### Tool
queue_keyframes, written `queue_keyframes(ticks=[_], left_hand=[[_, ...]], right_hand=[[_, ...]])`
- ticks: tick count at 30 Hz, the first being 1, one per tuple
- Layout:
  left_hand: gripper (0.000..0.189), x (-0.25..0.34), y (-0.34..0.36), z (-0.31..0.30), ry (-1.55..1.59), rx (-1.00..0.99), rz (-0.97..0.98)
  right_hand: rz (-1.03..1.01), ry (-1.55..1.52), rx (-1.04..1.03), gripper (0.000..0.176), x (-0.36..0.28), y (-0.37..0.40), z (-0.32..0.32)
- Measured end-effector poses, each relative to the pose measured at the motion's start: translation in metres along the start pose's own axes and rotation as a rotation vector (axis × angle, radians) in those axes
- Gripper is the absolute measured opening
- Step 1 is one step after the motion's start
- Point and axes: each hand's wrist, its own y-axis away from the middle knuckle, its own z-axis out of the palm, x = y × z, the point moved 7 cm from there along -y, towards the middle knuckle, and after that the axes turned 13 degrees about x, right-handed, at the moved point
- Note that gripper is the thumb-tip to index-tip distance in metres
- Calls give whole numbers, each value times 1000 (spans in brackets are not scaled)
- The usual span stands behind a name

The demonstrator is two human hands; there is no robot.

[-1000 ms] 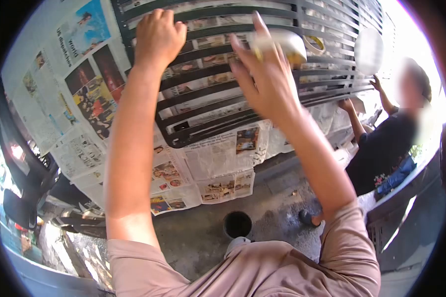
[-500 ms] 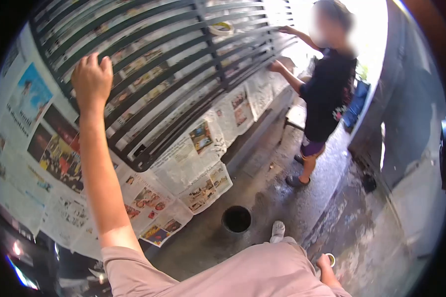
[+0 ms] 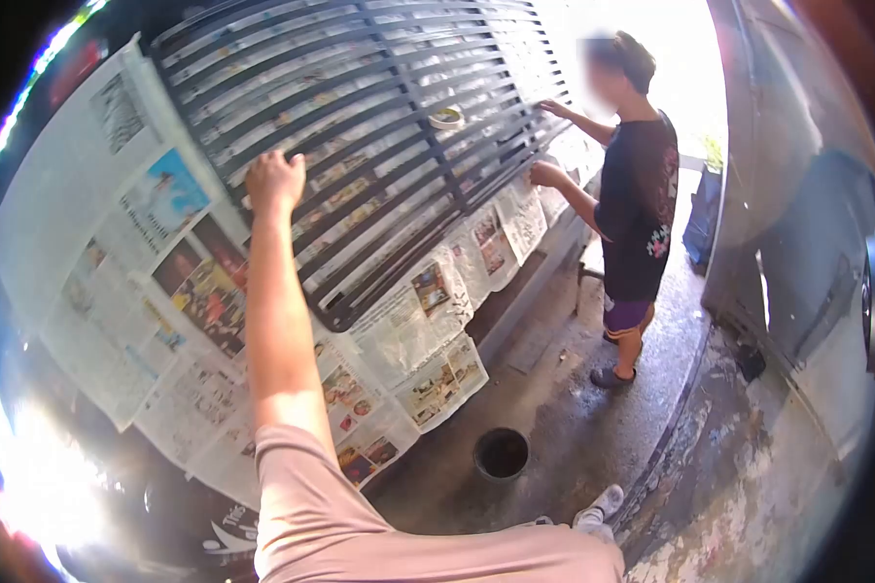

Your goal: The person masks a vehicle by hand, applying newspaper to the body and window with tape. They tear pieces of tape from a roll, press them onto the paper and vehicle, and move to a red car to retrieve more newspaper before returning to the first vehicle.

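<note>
My left hand [image 3: 276, 183] reaches up to the near end of a dark slatted grille [image 3: 408, 107], its fingers curled over the bars by the side frame. The grille lies tilted over sheets of newspaper [image 3: 180, 282]. A pale ring-shaped roll [image 3: 445, 119], which looks like tape, rests on the slats near a cross bar. My right hand is out of view.
Another person [image 3: 637, 209] in a dark shirt stands at the far end, both hands at the grille's edge. A black bucket [image 3: 501, 455] stands on the wet concrete floor [image 3: 544, 408]. A grey metal panel [image 3: 797, 214] rises at right.
The view has shifted, so the grille and bucket appear farther right or lower. My left hand stays at the grille's end. My right hand, holding a pale ring-shaped thing, has left the view.
</note>
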Motion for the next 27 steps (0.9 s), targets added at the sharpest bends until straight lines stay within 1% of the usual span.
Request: queue_keyframes(ticks=[5,6,8,9,12,13,16,17,21,24,27], left_hand=[[66,3,-3,-9,13,-132,-75],[68,3,-1,-13,-1,-134,-81],[70,7,-1,-12,-22,-136,-81],[74,6,-1,-8,-20,-184,-87],[75,5,1,-9,-29,-174,-86],[76,5,1,-8,-43,-214,-87],[75,7,2,-9,-60,-205,-72],[72,7,3,-10,-52,-201,-77],[67,10,7,-14,-62,-126,-72],[68,11,8,-16,-66,-143,-77],[69,7,9,-10,-72,-81,-54]], right_hand=[[-108,-33,16,44,-44,-31,-33],[-119,-39,17,44,-50,-33,-38],[-136,-51,15,45,-56,-36,-43],[-140,-55,15,45,-57,-35,-44],[-145,-68,14,45,-60,-34,-48],[-145,-71,13,45,-60,-33,-48],[-137,-74,7,46,-55,-28,-47],[-135,-76,4,46,-54,-26,-45],[-118,-80,-2,47,-51,-22,-44],[-104,-79,-6,47,-48,-19,-41],[-91,-77,-7,48,-48,-18,-39]])
